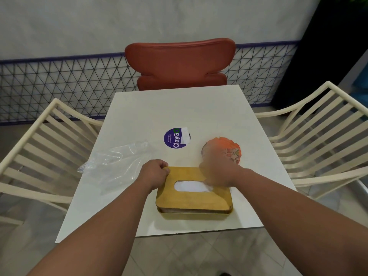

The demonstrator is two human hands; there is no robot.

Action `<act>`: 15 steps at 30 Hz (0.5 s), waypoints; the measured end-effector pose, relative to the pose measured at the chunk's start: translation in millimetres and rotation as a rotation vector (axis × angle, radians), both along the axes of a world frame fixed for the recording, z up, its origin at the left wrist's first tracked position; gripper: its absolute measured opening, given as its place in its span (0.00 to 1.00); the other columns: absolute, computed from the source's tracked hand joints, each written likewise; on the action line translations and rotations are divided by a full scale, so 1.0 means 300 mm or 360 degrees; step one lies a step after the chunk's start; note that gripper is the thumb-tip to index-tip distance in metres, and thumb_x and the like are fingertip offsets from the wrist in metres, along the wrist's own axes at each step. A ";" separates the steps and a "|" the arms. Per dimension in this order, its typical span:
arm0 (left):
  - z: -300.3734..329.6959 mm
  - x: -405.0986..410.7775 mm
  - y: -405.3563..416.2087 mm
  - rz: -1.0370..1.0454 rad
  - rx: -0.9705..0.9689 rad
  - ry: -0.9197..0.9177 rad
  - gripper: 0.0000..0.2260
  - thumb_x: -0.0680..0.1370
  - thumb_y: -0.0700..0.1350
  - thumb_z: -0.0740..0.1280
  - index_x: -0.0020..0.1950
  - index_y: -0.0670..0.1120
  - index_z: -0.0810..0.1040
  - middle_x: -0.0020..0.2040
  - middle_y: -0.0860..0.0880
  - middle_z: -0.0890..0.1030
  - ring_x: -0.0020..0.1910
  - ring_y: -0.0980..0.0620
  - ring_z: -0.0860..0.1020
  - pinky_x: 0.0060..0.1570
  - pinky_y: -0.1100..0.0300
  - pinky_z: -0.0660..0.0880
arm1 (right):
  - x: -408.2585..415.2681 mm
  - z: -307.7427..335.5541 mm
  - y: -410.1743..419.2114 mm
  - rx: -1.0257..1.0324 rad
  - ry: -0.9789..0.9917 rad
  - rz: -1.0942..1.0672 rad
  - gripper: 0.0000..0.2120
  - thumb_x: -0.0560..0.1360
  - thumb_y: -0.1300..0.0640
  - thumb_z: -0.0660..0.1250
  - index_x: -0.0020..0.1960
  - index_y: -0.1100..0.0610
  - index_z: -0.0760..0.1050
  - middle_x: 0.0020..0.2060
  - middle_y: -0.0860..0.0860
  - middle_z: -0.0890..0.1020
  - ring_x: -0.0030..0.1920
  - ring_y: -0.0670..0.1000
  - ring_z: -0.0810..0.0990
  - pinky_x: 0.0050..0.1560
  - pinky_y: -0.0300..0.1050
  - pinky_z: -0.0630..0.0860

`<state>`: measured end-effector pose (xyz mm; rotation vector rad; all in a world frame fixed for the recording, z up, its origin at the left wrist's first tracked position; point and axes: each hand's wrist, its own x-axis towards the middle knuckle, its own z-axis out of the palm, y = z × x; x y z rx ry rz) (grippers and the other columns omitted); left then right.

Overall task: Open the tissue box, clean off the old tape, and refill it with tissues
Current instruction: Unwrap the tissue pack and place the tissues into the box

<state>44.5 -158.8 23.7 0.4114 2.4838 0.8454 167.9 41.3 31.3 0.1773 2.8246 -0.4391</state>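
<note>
Item 1: crumpled clear plastic bag (117, 166), lying flat on the white square surface (151, 108) at its left side; no contents could be made out inside it.

Item 2: left hand (154, 171), fingers curled, gripping the far-left corner of the box lid.

Item 3: round purple sticker reading "ClayGo" (176, 138), stuck to the middle of the surface, its right part covered by a torn white patch.

Item 4: yellow-brown wooden rectangular tissue box (194, 213), standing near the front edge of the surface. Its flat wooden lid with an oval slot (191, 198) sat on top, slightly askew, with a gap showing along the front rim. White tissue (189, 186) showed through the slot.

Item 5: right hand (217, 172), blurred, over the far-right part of the lid beside the slot; whether its fingers gripped anything could not be told.

Item 6: round orange patterned object (227, 149), blurred, on the surface just beyond the right hand; its kind could not be told.
</note>
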 end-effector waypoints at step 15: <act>-0.008 0.027 -0.014 -0.0273 -0.0247 0.0220 0.27 0.72 0.54 0.73 0.68 0.44 0.74 0.63 0.46 0.75 0.59 0.46 0.75 0.55 0.57 0.72 | 0.026 -0.017 -0.027 0.0131 0.0032 0.0009 0.27 0.75 0.46 0.67 0.72 0.50 0.68 0.65 0.50 0.72 0.64 0.52 0.69 0.61 0.50 0.72</act>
